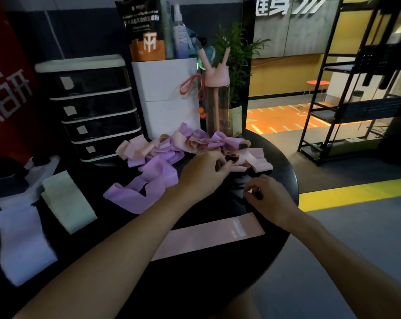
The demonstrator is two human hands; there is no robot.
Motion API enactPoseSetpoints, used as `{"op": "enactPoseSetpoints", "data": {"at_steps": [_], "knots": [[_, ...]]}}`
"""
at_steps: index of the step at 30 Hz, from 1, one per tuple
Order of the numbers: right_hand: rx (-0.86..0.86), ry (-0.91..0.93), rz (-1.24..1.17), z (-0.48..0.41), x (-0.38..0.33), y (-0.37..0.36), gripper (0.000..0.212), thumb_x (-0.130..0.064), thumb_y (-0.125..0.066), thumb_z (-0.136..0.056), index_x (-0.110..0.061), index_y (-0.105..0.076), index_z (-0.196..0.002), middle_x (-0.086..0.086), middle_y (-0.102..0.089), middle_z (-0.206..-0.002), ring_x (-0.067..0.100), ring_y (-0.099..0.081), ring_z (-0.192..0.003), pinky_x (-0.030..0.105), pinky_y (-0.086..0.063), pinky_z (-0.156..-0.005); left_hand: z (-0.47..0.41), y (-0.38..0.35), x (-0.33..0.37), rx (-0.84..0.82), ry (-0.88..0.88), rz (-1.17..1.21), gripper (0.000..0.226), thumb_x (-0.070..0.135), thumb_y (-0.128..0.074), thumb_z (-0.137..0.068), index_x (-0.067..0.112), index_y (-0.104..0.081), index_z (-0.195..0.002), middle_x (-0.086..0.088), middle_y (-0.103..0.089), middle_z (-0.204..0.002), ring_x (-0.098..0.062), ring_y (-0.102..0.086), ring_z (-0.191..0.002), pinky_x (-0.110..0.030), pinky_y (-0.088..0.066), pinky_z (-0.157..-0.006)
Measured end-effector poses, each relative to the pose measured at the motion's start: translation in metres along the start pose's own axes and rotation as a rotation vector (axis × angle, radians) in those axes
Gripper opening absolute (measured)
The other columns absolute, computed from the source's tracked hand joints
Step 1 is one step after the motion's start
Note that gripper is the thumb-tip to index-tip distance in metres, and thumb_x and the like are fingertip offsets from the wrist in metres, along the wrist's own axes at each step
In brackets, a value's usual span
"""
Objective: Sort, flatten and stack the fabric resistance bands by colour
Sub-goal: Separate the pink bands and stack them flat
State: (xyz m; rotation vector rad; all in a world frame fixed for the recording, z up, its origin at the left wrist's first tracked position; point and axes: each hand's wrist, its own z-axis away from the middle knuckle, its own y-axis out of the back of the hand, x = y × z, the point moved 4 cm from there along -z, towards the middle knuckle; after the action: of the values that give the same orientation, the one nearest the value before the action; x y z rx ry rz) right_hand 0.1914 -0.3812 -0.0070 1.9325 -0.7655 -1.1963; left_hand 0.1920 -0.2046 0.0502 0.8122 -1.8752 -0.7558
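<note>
Patience helps: our left hand point(201, 171) fingers pinch the far pink band point(256, 160); we should lift it clear slowly. Right hand point(269, 199) fingers curl, hold unclear.

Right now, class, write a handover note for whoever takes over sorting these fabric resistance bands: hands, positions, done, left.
Left hand: pinches a crumpled pink fabric band at the pile's right edge.
Right hand: fingers curled above the round black table; unclear whether it holds anything.
Done: flat pink band nearest you; flat pale green band and flat pale lilac band at left.
Left: tangled pile of purple and pink bands, to sort, flatten, stack.
</note>
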Motion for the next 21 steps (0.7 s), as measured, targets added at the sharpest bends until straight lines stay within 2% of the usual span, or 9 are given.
{"op": "enactPoseSetpoints", "data": {"at_steps": [4,7,10,12,14,15,17,19,21], "knots": [[0.02,0.02,-0.014,0.0,0.004,0.001,0.007,-0.026,-0.067,-0.088,-0.023,-0.069,-0.094,-0.008,-0.057,-0.09,0.012,-0.057,-0.082,0.028,-0.048,-0.073,-0.055,-0.034,-0.006,0.014,0.065,0.03,0.025,0.033,-0.06,-0.095,0.013,-0.072,-0.086,0.001,-0.069,-0.079,-0.013,-0.063,-0.075,-0.038,-0.054,-0.073],[0.043,0.031,-0.021,0.0,0.005,0.0,0.005,-0.026,-0.068,-0.086,-0.024,-0.069,-0.091,-0.01,-0.057,-0.088,0.009,-0.055,-0.08,0.028,-0.048,-0.072,-0.077,-0.057,-0.014,0.019,0.139,-0.023,0.036,0.044,-0.058,-0.095,0.015,-0.072,-0.081,0.003,-0.069,-0.074,-0.014,-0.065,-0.074,-0.036,-0.055,-0.074],[0.047,0.043,-0.024,-0.002,0.007,-0.001,0.005,-0.026,-0.069,-0.085,-0.024,-0.07,-0.09,-0.009,-0.059,-0.088,0.01,-0.056,-0.081,0.03,-0.05,-0.073,-0.091,-0.076,-0.028,-0.006,0.285,-0.072,0.041,0.054,-0.056,-0.091,0.017,-0.071,-0.084,0.003,-0.069,-0.081,-0.017,-0.064,-0.083,-0.035,-0.05,-0.078],[0.055,0.052,-0.011,-0.003,0.008,-0.001,0.005,-0.026,-0.069,-0.085,-0.024,-0.069,-0.09,-0.011,-0.057,-0.085,0.01,-0.054,-0.08,0.023,-0.045,-0.07,-0.096,-0.083,-0.033,-0.012,0.352,-0.04,0.029,0.045,-0.06,-0.089,0.019,-0.073,-0.085,0.003,-0.071,-0.087,-0.02,-0.063,-0.092,-0.039,-0.045,-0.087],[0.069,0.057,0.013,-0.003,0.008,-0.001,0.003,-0.027,-0.067,-0.086,-0.025,-0.069,-0.088,-0.012,-0.053,-0.082,0.009,-0.05,-0.08,0.012,-0.034,-0.066,-0.094,-0.084,-0.031,0.021,0.358,0.014,0.021,0.032,-0.06,-0.088,0.021,-0.072,-0.074,0.004,-0.071,-0.085,-0.021,-0.061,-0.094,-0.04,-0.041,-0.089],[0.073,0.054,0.017,-0.003,0.008,0.0,0.003,-0.027,-0.067,-0.086,-0.026,-0.068,-0.088,-0.013,-0.052,-0.081,0.008,-0.049,-0.08,0.011,-0.032,-0.065,-0.092,-0.082,-0.028,0.039,0.346,0.037,0.022,0.027,-0.059,-0.088,0.022,-0.069,-0.069,0.004,-0.072,-0.084,-0.022,-0.061,-0.093,-0.04,-0.042,-0.089],[0.072,0.046,0.005,-0.002,0.008,0.0,0.002,-0.027,-0.067,-0.086,-0.026,-0.068,-0.087,-0.013,-0.053,-0.082,0.009,-0.05,-0.081,0.017,-0.036,-0.066,-0.083,-0.073,-0.027,0.078,0.319,0.087,0.02,0.021,-0.06,-0.087,0.027,-0.066,-0.069,0.005,-0.072,-0.085,-0.023,-0.063,-0.093,-0.043,-0.046,-0.092],[0.072,0.036,-0.024,-0.002,0.008,0.0,0.003,-0.026,-0.067,-0.086,-0.025,-0.068,-0.088,-0.013,-0.054,-0.083,0.01,-0.052,-0.082,0.023,-0.041,-0.068,-0.072,-0.061,-0.028,0.115,0.274,0.138,0.015,0.018,-0.063,-0.087,0.026,-0.071,-0.077,0.007,-0.071,-0.085,-0.022,-0.066,-0.091,-0.042,-0.05,-0.09],[0.084,0.021,-0.053,-0.002,0.008,0.001,0.005,-0.026,-0.068,-0.085,-0.024,-0.066,-0.089,-0.012,-0.053,-0.083,0.01,-0.051,-0.081,0.02,-0.039,-0.065,-0.058,-0.046,-0.029,0.14,0.204,0.186,0.01,0.017,-0.066,-0.088,0.018,-0.076,-0.087,0.005,-0.072,-0.086,-0.018,-0.068,-0.088,-0.031,-0.052,-0.078]]}}
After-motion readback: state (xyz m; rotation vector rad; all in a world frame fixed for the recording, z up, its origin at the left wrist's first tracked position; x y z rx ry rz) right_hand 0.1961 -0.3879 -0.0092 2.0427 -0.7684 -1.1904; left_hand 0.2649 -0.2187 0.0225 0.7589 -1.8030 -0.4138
